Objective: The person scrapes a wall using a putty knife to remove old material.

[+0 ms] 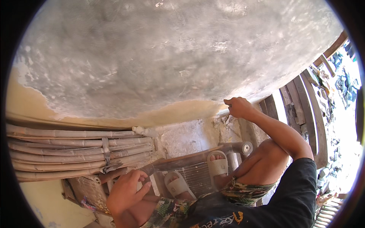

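My right hand (239,107) is closed around a thin-bladed tool (218,100), likely a scraper. Its narrow blade reaches left to the wall, and the handle is hidden in my fist. The blade meets the wall (152,57) near the line where the grey, patchy surface gives way to a cream-yellow band (178,110) along the bottom. My left hand (128,189) hangs over my left knee, fingers loosely bent and apart, holding nothing.
My sandalled feet stand on a slatted bamboo bench (197,176). Tied bamboo poles (76,152) lie at the left along the wall. Whitish rubble ground (178,138) shows below the wall. Wooden planks (296,102) and scattered debris (342,76) lie to the right.
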Demonstrator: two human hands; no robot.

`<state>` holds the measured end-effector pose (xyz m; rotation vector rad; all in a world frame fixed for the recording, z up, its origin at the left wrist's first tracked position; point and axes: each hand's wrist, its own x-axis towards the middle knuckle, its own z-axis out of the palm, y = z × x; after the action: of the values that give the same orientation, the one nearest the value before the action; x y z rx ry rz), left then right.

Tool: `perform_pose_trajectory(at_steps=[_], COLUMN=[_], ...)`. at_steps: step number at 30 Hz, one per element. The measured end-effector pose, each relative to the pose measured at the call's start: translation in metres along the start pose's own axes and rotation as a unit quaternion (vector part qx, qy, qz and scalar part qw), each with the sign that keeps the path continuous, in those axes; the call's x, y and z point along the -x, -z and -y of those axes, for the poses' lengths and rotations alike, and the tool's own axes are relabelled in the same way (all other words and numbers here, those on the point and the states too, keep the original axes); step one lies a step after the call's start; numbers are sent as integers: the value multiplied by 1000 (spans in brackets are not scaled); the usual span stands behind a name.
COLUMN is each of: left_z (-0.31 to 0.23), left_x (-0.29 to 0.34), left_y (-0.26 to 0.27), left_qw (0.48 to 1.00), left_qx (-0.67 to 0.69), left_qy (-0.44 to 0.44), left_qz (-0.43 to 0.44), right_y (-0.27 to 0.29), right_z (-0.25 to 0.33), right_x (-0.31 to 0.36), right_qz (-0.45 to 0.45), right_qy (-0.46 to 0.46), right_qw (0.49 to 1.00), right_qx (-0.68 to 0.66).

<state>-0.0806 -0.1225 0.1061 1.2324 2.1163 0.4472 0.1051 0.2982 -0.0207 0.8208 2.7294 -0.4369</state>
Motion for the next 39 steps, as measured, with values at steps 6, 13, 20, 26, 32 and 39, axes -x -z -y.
perform_pose_trajectory(at_steps=[6, 13, 20, 26, 32, 39], left_z=[2, 4, 6, 4, 1, 0], left_x=[1, 2, 7, 7, 7, 3], left_y=[-2, -3, -5, -5, -7, -10], left_qw=[1000, 1000, 1000, 1000, 999, 1000], left_qx=[2, 11, 6, -5, -29, -23], left_qy=[-11, -8, 1, -13, 15, 8], left_qz=[-19, -6, -11, -12, -7, 5], right_y=[1, 2, -1, -6, 5, -9], right_z=[1, -1, 6, 8, 13, 3], right_x=[0, 4, 5, 3, 3, 4], right_qz=[-20, -24, -15, -14, 2, -21], right_qy=[2, -12, -6, 13, -6, 4], right_qw=[1000, 999, 1000, 1000, 1000, 1000], right_qx=[-16, -24, -12, -7, -7, -1])
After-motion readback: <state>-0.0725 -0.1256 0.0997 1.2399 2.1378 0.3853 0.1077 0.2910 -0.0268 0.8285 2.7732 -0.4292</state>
